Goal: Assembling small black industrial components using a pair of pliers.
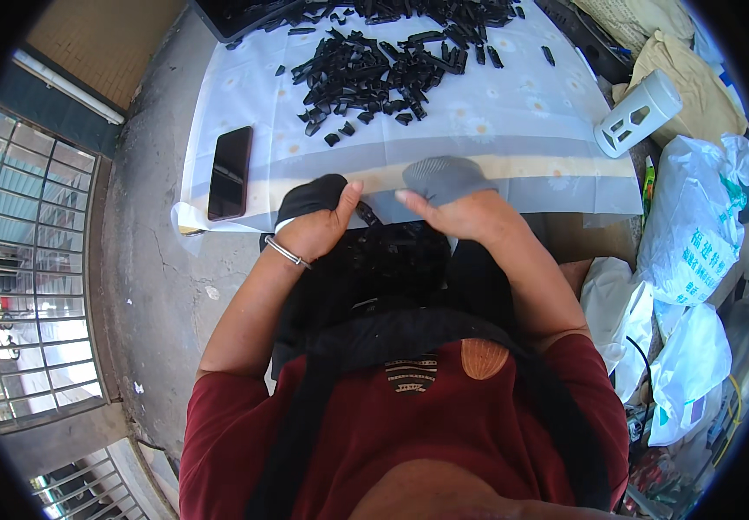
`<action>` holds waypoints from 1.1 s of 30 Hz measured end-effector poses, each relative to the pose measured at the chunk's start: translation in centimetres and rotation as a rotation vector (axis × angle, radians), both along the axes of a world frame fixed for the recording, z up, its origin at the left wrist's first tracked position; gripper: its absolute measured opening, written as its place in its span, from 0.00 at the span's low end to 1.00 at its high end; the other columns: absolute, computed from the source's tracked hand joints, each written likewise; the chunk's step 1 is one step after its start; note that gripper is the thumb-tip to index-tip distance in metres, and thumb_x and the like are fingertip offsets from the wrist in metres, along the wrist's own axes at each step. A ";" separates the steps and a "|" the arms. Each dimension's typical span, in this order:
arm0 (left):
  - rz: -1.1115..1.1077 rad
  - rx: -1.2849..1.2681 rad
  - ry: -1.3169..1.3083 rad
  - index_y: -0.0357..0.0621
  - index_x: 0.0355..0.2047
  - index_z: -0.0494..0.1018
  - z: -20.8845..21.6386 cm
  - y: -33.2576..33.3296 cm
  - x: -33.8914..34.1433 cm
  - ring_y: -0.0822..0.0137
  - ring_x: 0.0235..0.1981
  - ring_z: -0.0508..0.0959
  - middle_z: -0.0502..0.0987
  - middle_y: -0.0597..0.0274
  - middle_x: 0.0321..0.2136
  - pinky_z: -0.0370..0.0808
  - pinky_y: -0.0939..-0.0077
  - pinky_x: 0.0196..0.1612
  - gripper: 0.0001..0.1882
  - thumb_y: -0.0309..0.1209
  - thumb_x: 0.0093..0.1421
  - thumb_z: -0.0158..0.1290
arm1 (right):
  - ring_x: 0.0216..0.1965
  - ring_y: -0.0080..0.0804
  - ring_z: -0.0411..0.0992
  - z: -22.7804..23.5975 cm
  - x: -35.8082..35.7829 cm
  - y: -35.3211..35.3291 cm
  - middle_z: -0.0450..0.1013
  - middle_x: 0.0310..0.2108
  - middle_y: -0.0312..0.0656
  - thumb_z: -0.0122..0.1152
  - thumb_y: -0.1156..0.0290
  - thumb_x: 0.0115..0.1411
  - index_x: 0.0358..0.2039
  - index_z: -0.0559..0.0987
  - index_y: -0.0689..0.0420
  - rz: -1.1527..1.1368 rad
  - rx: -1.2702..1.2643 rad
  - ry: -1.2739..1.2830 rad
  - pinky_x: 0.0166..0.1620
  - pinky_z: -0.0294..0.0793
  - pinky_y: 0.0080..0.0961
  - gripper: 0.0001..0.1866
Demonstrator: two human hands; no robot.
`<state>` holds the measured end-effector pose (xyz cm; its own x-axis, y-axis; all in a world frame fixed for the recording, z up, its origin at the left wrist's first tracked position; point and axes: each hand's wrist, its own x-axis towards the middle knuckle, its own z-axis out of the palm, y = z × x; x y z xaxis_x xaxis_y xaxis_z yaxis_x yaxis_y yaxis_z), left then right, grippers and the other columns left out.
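Note:
My left hand (318, 221) wears a black cloth cover (312, 198) over its fingers, with the thumb bare. A small black plastic part (367, 215) sticks out beside that thumb, and the hand looks closed on it. To its right, my right hand (457, 206) wears a grey cloth cover (444, 176) on the fingers. Its bare thumb presses toward them; whatever may lie between is hidden. Both hands are at the table's near edge, over my dark lap, where more black pieces (405, 251) show dimly. A large heap of black plastic parts (374, 74) lies farther up the table.
A phone (231, 172) lies on the flowered tablecloth (513, 147) at left. At the right edge is a white plastic holder with cut-outs (639, 113). White plastic bags (691, 221) crowd the right side. A black tray (240, 16) sits at the far left corner.

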<state>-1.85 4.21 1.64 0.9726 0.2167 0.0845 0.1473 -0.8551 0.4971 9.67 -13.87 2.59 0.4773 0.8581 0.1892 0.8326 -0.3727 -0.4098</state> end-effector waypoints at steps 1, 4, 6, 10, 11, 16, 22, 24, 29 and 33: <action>0.110 0.163 0.001 0.39 0.30 0.73 -0.1 0.7 0.7 0.52 0.32 0.74 0.75 0.49 0.29 0.70 0.65 0.36 0.24 0.48 0.59 0.38 | 0.46 0.47 0.65 0.2 1.6 0.3 0.68 0.43 0.48 0.47 0.60 0.55 0.42 0.72 0.57 -0.155 -0.159 0.024 0.50 0.62 0.37 0.18; 0.196 0.315 -0.178 0.41 0.34 0.73 -2.1 3.2 3.4 0.55 0.34 0.75 0.75 0.52 0.32 0.71 0.67 0.38 0.21 0.46 0.58 0.41 | 0.46 0.46 0.64 -0.1 6.0 2.4 0.68 0.44 0.48 0.46 0.61 0.56 0.43 0.72 0.56 -0.187 -0.202 -0.170 0.50 0.62 0.38 0.18; 0.277 0.409 -0.210 0.44 0.36 0.72 -2.7 4.1 5.3 0.56 0.34 0.75 0.75 0.53 0.33 0.71 0.66 0.39 0.15 0.40 0.56 0.44 | 0.46 0.45 0.65 -0.9 7.2 3.9 0.69 0.42 0.48 0.46 0.64 0.55 0.44 0.72 0.55 -0.195 -0.210 -0.197 0.49 0.64 0.38 0.17; 0.159 0.401 -0.161 0.44 0.37 0.72 -3.1 4.1 6.3 0.56 0.36 0.74 0.74 0.53 0.34 0.70 0.66 0.40 0.14 0.34 0.52 0.47 | 0.45 0.44 0.66 -2.2 6.9 4.3 0.70 0.40 0.48 0.47 0.68 0.53 0.43 0.72 0.54 -0.171 -0.165 -0.222 0.47 0.65 0.38 0.16; 0.162 0.401 -0.160 0.44 0.37 0.72 -3.3 4.1 6.1 0.56 0.36 0.74 0.74 0.53 0.34 0.70 0.66 0.40 0.14 0.34 0.52 0.47 | 0.44 0.44 0.66 -2.4 6.7 3.9 0.70 0.40 0.47 0.47 0.69 0.53 0.43 0.72 0.54 -0.142 -0.161 -0.262 0.47 0.65 0.38 0.16; 0.179 0.394 -0.128 0.45 0.39 0.70 -2.9 3.8 5.4 0.55 0.36 0.74 0.74 0.52 0.36 0.70 0.66 0.40 0.14 0.33 0.51 0.46 | 0.42 0.45 0.67 -1.3 4.8 1.6 0.70 0.40 0.46 0.47 0.72 0.51 0.41 0.73 0.54 -0.137 -0.144 -0.281 0.46 0.66 0.38 0.15; 0.146 0.397 -0.001 0.46 0.32 0.73 -1.9 4.5 6.9 0.57 0.34 0.75 0.74 0.54 0.32 0.71 0.67 0.37 0.10 0.33 0.51 0.47 | 0.41 0.45 0.67 -1.1 5.0 1.8 0.70 0.37 0.47 0.46 0.71 0.52 0.36 0.74 0.55 -0.213 -0.188 -0.288 0.43 0.67 0.38 0.11; 0.111 0.401 -0.017 0.45 0.34 0.72 -2.3 4.7 7.0 0.55 0.33 0.75 0.74 0.53 0.32 0.71 0.66 0.37 0.11 0.33 0.51 0.47 | 0.41 0.45 0.67 -2.2 6.6 2.5 0.70 0.37 0.48 0.45 0.69 0.55 0.35 0.74 0.55 -0.181 -0.158 -0.305 0.43 0.66 0.39 0.11; 0.099 0.371 -0.068 0.42 0.35 0.72 -2.4 4.4 5.7 0.56 0.33 0.75 0.75 0.54 0.32 0.71 0.66 0.38 0.12 0.32 0.50 0.49 | 0.42 0.46 0.67 0.0 10.2 4.9 0.70 0.39 0.48 0.45 0.63 0.57 0.39 0.73 0.55 -0.335 0.107 -0.189 0.45 0.65 0.38 0.14; 0.099 0.330 -0.105 0.40 0.35 0.72 -2.4 4.3 5.6 0.56 0.33 0.75 0.75 0.53 0.32 0.71 0.68 0.38 0.13 0.33 0.50 0.50 | 0.45 0.46 0.66 -1.2 16.4 8.5 0.70 0.42 0.47 0.45 0.56 0.56 0.41 0.73 0.55 -0.326 0.054 -0.291 0.47 0.64 0.37 0.19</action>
<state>3.71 8.49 -0.78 0.9304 0.2538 0.2643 0.2002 -0.9562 0.2135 26.11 -5.37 1.43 0.6421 0.6563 0.3963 0.7583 -0.6198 -0.2021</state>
